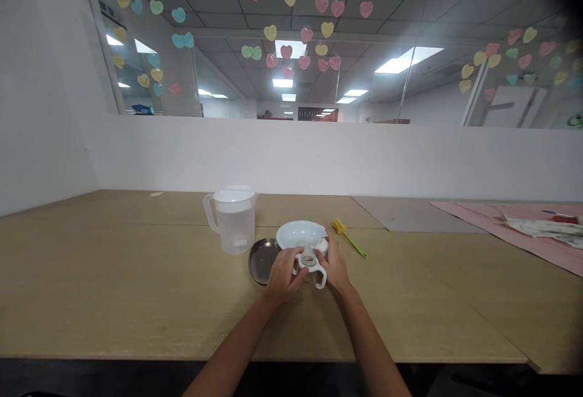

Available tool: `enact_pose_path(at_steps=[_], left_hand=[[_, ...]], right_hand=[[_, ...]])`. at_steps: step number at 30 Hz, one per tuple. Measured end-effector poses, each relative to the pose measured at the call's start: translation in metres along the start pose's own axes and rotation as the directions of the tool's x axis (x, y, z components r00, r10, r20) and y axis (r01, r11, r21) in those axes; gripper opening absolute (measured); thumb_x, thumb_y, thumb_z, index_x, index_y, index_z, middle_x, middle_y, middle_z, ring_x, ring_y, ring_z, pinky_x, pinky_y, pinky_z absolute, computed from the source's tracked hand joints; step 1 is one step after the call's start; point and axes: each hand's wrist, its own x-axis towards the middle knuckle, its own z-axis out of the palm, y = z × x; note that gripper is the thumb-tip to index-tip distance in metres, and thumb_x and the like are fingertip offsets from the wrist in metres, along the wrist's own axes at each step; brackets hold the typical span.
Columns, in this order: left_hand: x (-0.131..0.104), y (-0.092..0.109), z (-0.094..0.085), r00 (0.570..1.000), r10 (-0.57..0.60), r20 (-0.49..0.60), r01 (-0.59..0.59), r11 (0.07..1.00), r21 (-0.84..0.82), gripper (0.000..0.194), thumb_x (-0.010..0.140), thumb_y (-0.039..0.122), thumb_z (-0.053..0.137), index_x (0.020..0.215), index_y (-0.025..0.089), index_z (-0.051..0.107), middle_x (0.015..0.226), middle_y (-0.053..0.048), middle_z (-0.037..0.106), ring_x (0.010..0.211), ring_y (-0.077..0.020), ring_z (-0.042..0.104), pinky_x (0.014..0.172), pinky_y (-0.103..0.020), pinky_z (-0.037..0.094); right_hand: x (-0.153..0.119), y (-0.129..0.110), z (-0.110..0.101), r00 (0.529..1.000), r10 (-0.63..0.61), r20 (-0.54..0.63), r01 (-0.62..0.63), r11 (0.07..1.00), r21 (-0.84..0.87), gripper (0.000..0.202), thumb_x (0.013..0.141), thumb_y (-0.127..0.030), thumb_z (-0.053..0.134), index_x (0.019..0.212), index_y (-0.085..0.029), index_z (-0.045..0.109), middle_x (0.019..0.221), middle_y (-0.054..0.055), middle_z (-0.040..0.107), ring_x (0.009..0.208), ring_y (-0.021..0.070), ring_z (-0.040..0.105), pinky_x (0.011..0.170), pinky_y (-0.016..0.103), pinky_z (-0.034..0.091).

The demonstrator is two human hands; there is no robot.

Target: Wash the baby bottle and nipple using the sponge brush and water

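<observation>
Just in front of a white bowl (pixel 294 228), both hands meet at a clear baby bottle with a white two-handled ring (pixel 317 268). My left hand (pixel 285 274) is closed on the bottle's left side, thumb at the ring. Closed around a small white rounded piece (pixel 321 245), perhaps the bottle's cap, my right hand (pixel 336 265) is on the other side, close to the ring. One curved handle hangs toward me between the hands. The lower part of the bottle is mostly hidden. A round dark metal dish (pixel 262 261) lies beside my left hand, partly covered by it.
A clear lidded pitcher (pixel 235 222) with a handle stands at the left, behind the metal dish. A yellow sponge brush with a green handle (pixel 350 239) lies right of the bowl. Farther right, a pink cloth (pixel 473 218) covers part of the table (pixel 136 288).
</observation>
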Motion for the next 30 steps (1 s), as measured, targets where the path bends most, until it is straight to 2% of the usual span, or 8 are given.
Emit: enact_pose_path(at_steps=[4,6,11,15,17,22,26,30], left_hand=[[0.001,-0.008,0.001,0.985,-0.034,-0.170,0.051,0.994,0.096,0.036,0.084,0.033,0.041,0.116,0.016,0.043,0.112,-0.011,0.054,0.107,-0.0224,0.047,0.093,-0.038,0.034],[0.002,-0.016,-0.002,0.936,-0.097,-0.339,0.161,0.973,0.164,0.038,0.084,0.033,0.041,0.117,0.015,0.043,0.116,-0.013,0.051,0.112,-0.0248,0.043,0.096,-0.041,0.030],[0.009,-0.042,-0.024,0.648,-0.297,-0.701,0.550,0.820,0.162,0.057,0.080,0.041,0.046,0.127,0.012,0.031,0.132,-0.020,0.032,0.124,-0.0321,0.029,0.099,-0.050,0.021],[0.007,-0.068,-0.037,0.474,-0.480,-0.738,0.761,0.645,0.068,0.086,0.073,0.053,0.051,0.135,0.008,0.013,0.138,-0.026,0.019,0.128,-0.0362,0.018,0.100,-0.053,0.018],[0.005,-0.082,-0.038,0.420,-0.558,-0.716,0.810,0.586,0.018,0.099,0.068,0.058,0.054,0.136,0.005,0.005,0.139,-0.028,0.015,0.130,-0.0376,0.013,0.101,-0.053,0.017],[0.005,-0.104,-0.042,0.413,-0.586,-0.697,0.818,0.575,0.001,0.112,0.061,0.064,0.057,0.137,0.005,0.000,0.141,-0.027,0.013,0.130,-0.0359,0.013,0.102,-0.049,0.019],[0.010,-0.111,-0.052,0.409,-0.587,-0.699,0.842,0.538,0.041,0.107,0.059,0.065,0.059,0.136,0.011,0.009,0.135,-0.024,0.030,0.126,-0.0365,0.026,0.098,-0.053,0.025],[0.008,-0.118,-0.057,0.484,-0.572,-0.662,0.795,0.603,0.059,0.095,0.062,0.060,0.060,0.135,0.016,0.017,0.132,-0.017,0.039,0.120,-0.0322,0.036,0.097,-0.046,0.030]], right_hand=[[0.000,0.000,0.000,0.998,0.057,0.011,-0.056,0.993,-0.105,0.043,0.078,-0.035,0.043,0.115,-0.015,0.051,0.110,0.011,0.055,0.102,0.0259,0.045,0.089,0.041,0.033],[0.000,-0.001,-0.001,0.996,0.083,0.034,-0.077,0.985,-0.154,0.037,0.078,-0.035,0.044,0.107,-0.015,0.056,0.104,0.011,0.058,0.100,0.0259,0.046,0.088,0.040,0.034],[0.000,-0.001,0.001,0.995,0.097,0.035,-0.086,0.967,-0.239,0.035,0.078,-0.036,0.045,0.103,-0.017,0.061,0.111,0.013,0.052,0.105,0.0267,0.043,0.090,0.041,0.032],[-0.002,0.002,0.006,0.988,0.147,0.035,-0.133,0.957,-0.258,0.034,0.078,-0.035,0.045,0.101,-0.018,0.063,0.121,0.014,0.044,0.115,0.0299,0.036,0.093,0.044,0.029],[-0.002,0.002,0.007,0.985,0.168,0.044,-0.153,0.958,-0.242,0.033,0.078,-0.035,0.045,0.099,-0.018,0.065,0.123,0.014,0.042,0.117,0.0309,0.034,0.094,0.045,0.028],[-0.004,0.001,0.007,0.983,0.175,0.054,-0.162,0.967,-0.199,0.035,0.079,-0.035,0.043,0.099,-0.016,0.064,0.126,0.015,0.040,0.119,0.0302,0.033,0.098,0.045,0.026],[-0.004,0.002,0.008,0.988,0.155,-0.024,-0.156,0.976,-0.151,0.038,0.080,-0.039,0.041,0.102,-0.016,0.061,0.124,0.016,0.042,0.118,0.0293,0.034,0.097,0.046,0.027],[-0.002,0.009,0.010,0.957,0.219,-0.189,-0.212,0.976,0.056,0.046,0.080,-0.045,0.038,0.109,-0.014,0.054,0.117,0.015,0.048,0.114,0.0266,0.040,0.095,0.043,0.030]])
